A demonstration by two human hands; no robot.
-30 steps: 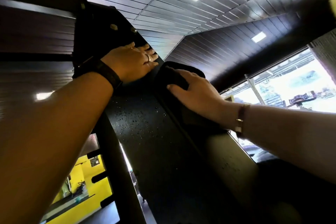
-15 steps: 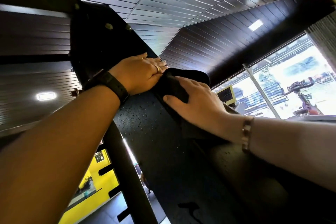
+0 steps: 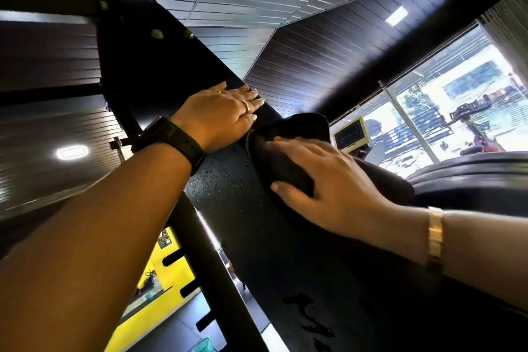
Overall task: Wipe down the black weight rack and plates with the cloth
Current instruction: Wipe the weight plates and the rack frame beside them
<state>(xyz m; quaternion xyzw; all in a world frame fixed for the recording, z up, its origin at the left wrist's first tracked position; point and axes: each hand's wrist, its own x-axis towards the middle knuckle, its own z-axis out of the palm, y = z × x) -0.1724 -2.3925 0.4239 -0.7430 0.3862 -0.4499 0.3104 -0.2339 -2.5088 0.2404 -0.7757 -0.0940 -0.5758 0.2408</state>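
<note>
So, left hand [image 3: 220, 114] lies flat on the black rack [image 3: 243, 237], high on the slanted beam. Its fingers are straight and pressed together, with the tips reaching the beam's far edge. It holds nothing. There is a gold ring [image 3: 247, 106] on one finger and a black watch [image 3: 174, 140] on the wrist.

Right hand [image 3: 328, 180] is palm down on the cloth [image 3: 288, 137], pressing it onto the rack. The fingers are slightly spread and nearly straight, the thumb lying out along the near edge of the cloth. It pushes down on the cloth rather than pinching it. A gold bracelet [image 3: 435, 237] is on that wrist.

The cloth is black and bunched, sitting on the beam's right edge just below the left hand's fingers. Whether it touches them, I cannot tell. Its tail runs out from under the right hand toward a black plate [image 3: 471, 171] on the right. Whether cloth and plate touch, I cannot tell.

Small droplets [image 3: 217, 180] speckle the rack face between the two wrists. Pale lettering shows low on the beam but is too blurred to read.

A teal mesh basket [image 3: 204, 344] sits at the bottom edge, near the yellow wall [image 3: 168, 263], and its contents are not visible. A small screen [image 3: 350, 133] stands beyond the cloth, in front of the bright window [image 3: 457, 94].
</note>
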